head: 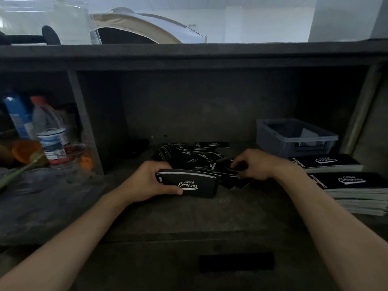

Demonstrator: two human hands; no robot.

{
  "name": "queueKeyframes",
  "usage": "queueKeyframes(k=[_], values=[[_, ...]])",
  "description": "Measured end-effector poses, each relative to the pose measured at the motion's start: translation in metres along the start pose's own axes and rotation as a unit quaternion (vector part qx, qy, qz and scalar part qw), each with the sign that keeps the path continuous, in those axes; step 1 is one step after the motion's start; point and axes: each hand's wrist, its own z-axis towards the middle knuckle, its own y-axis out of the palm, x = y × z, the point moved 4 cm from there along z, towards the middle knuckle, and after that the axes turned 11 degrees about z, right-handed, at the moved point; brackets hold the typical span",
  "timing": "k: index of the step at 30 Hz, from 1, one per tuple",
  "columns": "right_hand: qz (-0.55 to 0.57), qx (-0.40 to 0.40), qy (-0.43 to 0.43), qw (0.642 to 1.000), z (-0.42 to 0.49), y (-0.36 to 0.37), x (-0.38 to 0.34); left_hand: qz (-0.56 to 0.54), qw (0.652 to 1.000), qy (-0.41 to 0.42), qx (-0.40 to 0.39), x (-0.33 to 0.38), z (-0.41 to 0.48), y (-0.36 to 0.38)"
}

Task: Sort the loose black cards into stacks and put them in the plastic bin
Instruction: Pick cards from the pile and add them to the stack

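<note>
On the shelf, mid-front: left hand (147, 181) gripped a stack of black cards (189, 182), thumb along its near edge, fingers curled over the far edge. Right hand (255, 164) pinched one card (227, 169) from the loose pile (189, 156) just behind. Plastic bin (294, 136) sat toward the back-right corner; two finished stacks (344, 181) lay at the right edge, in front of it.

Dark shelf (189, 215) bears loose cards (195, 158), plastic bin (294, 137).
</note>
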Motion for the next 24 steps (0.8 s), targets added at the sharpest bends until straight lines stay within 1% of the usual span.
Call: queueKeyframes(k=[2, 5, 6, 7, 9, 12, 16, 18, 19, 20, 21, 22, 24], values=[[0.009, 0.040, -0.016, 0.999, 0.003, -0.005, -0.001, 0.028, 0.999, 0.026, 0.020, -0.002, 0.001, 0.003], [0.016, 0.184, -0.060, 0.981, 0.014, -0.016, -0.004, 0.071, 0.995, 0.065, 0.030, -0.005, 0.004, 0.008], [0.041, 0.217, -0.083, 0.972, 0.018, -0.018, -0.007, 0.081, 0.994, 0.063, 0.029, -0.008, 0.006, 0.010], [0.089, 0.224, -0.106, 0.965, 0.024, -0.017, -0.012, 0.090, 0.994, 0.055, 0.030, -0.011, 0.008, 0.011], [0.207, 0.183, -0.152, 0.949, 0.035, -0.011, -0.025, 0.113, 0.992, 0.034, 0.050, -0.017, 0.012, 0.009], [0.311, 0.117, -0.181, 0.926, 0.046, -0.009, -0.045, 0.144, 0.984, 0.017, 0.101, -0.025, 0.016, 0.000], [0.345, -0.018, -0.186, 0.920, 0.051, 0.002, -0.063, 0.132, 0.978, -0.035, 0.156, -0.028, 0.012, -0.012], [0.377, -0.069, -0.177, 0.907, 0.055, 0.014, -0.065, 0.081, 0.985, -0.052, 0.142, -0.028, 0.011, -0.013], [0.394, -0.076, -0.171, 0.900, 0.058, 0.018, -0.064, 0.055, 0.990, -0.050, 0.123, -0.027, 0.012, -0.011], [0.400, -0.068, -0.167, 0.899, 0.061, 0.020, -0.058, 0.045, 0.993, -0.042, 0.104, -0.027, 0.013, -0.008], [0.383, -0.046, -0.166, 0.908, 0.064, 0.018, -0.051, 0.051, 0.995, -0.027, 0.087, -0.025, 0.013, -0.007], [0.340, -0.024, -0.167, 0.925, 0.066, 0.014, -0.042, 0.058, 0.996, -0.012, 0.073, -0.024, 0.013, -0.006], [0.215, -0.014, -0.138, 0.967, 0.068, 0.012, -0.023, 0.063, 0.996, 0.009, 0.059, -0.019, 0.011, -0.004]])
